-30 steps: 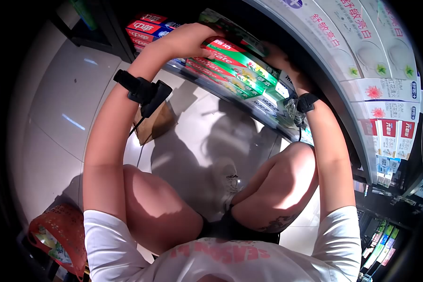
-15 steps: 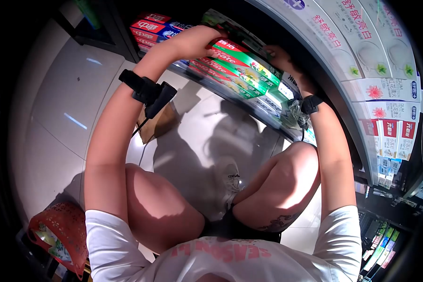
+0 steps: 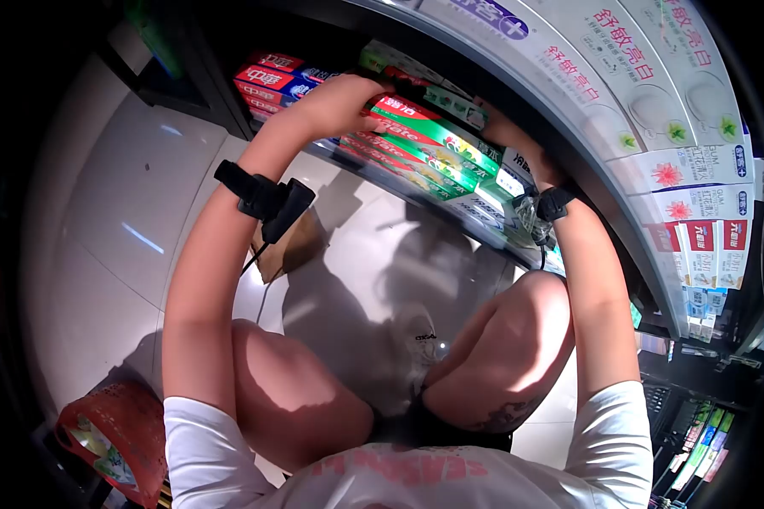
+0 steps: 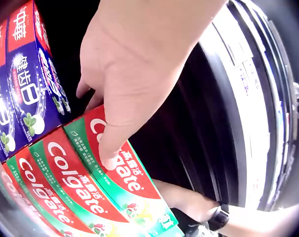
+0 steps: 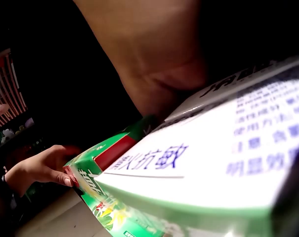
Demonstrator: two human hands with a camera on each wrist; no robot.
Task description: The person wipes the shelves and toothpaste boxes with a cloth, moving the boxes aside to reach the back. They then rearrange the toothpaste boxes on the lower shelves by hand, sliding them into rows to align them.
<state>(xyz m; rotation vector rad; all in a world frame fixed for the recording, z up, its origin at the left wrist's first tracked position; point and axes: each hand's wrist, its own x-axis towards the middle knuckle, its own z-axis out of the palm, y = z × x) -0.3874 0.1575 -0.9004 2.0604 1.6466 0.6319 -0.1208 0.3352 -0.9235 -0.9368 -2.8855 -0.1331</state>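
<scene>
Stacked red-and-green Colgate boxes (image 3: 433, 136) lie on a low shelf. My left hand (image 3: 344, 103) grips the left end of the top one; in the left wrist view its thumb presses the red face of that box (image 4: 134, 185), the other fingers going behind. My right hand (image 3: 509, 136) reaches in behind the stack's right end, beside a white box (image 5: 213, 158) in the right wrist view. Its fingertips are hidden there, so its hold is unclear. A green box (image 3: 458, 109) lies behind the stack, between the hands.
Red-and-blue toothpaste boxes (image 3: 267, 78) stand left of the stack. An upper shelf with white cartons (image 3: 654, 102) curves over the right side. On the floor are a brown piece (image 3: 293, 246) and, lower left, a red basket (image 3: 132, 433).
The head view has shifted, so the shelf and boxes sit slightly lower in it. Both hands stay at the stack, and more of the green box behind shows between them.
</scene>
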